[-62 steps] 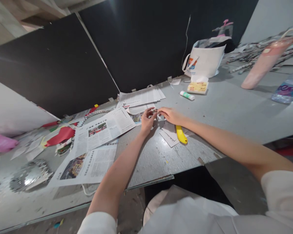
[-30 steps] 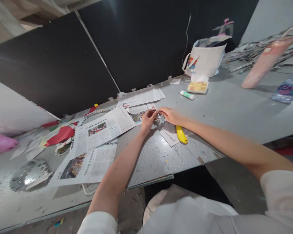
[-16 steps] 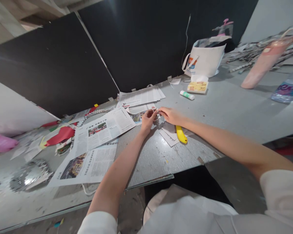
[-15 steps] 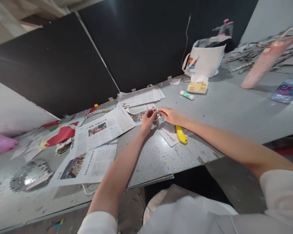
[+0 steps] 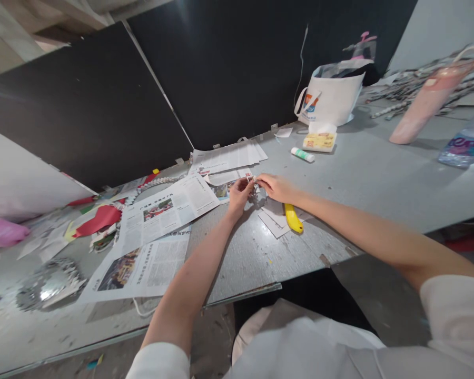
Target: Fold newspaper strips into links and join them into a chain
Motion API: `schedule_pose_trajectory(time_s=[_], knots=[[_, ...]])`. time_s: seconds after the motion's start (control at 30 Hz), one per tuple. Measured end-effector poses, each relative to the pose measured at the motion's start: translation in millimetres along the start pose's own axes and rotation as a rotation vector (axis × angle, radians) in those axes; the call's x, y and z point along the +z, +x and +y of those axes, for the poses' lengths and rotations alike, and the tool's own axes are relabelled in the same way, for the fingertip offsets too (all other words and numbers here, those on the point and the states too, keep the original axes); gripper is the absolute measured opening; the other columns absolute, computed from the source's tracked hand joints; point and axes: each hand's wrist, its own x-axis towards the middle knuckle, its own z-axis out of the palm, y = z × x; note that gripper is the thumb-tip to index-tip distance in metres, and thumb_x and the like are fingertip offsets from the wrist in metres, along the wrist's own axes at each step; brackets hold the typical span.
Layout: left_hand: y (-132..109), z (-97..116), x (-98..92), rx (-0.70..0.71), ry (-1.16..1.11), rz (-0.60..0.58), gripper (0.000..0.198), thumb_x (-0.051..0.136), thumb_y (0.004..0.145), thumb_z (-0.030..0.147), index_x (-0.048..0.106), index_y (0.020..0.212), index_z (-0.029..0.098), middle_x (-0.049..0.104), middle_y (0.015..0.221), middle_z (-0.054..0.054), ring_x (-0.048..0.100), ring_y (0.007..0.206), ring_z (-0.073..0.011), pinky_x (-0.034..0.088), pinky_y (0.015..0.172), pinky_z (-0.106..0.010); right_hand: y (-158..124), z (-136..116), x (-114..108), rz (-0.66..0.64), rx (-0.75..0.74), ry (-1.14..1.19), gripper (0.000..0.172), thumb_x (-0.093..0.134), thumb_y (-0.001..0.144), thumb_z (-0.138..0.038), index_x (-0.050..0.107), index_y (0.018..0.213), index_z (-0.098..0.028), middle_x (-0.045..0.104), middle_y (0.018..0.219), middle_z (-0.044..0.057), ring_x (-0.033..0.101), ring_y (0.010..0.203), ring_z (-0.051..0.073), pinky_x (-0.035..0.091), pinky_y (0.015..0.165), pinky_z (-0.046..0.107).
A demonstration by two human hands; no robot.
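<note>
My left hand (image 5: 239, 195) and my right hand (image 5: 275, 187) meet over the grey table (image 5: 359, 179), fingertips pinched together on a small folded piece of newspaper (image 5: 254, 190). Both hands are closed on it; its shape is too small to make out. A yellow utility knife (image 5: 292, 217) lies just under my right wrist, on some cut paper slips (image 5: 272, 221). Open newspaper sheets (image 5: 158, 226) lie to the left of my left hand.
A stack of paper strips (image 5: 229, 155) lies behind my hands. A glue stick (image 5: 302, 154), tissue pack (image 5: 319, 139), white tote bag (image 5: 332, 97), pink bottle (image 5: 430, 102) and plastic bottle (image 5: 464, 145) stand to the right. Red paper scraps (image 5: 98, 220) and a woven paper pile (image 5: 47, 284) lie at the left.
Hardly anything: my fingers shift slightly on the small paper piece, and both hands stay in the same spot.
</note>
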Motion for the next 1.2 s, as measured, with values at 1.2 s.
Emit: schedule_pose_trajectory(time_s=[1.2], knots=[[-0.1, -0.7, -0.6, -0.020, 0.028, -0.001, 0.055, 0.085, 0.079, 0.067, 0.071, 0.104, 0.021, 0.069, 0.090, -0.003, 0.056, 0.068, -0.0098, 0.045, 0.058, -0.023, 0.2, -3.8, -2.2, -0.031, -0.010, 0.001, 0.028, 0.043, 0.111, -0.033, 0.068, 0.117, -0.022, 0.077, 0.111, 0.011, 0.071, 0.097, 0.025, 0.052, 0.086, 0.037]])
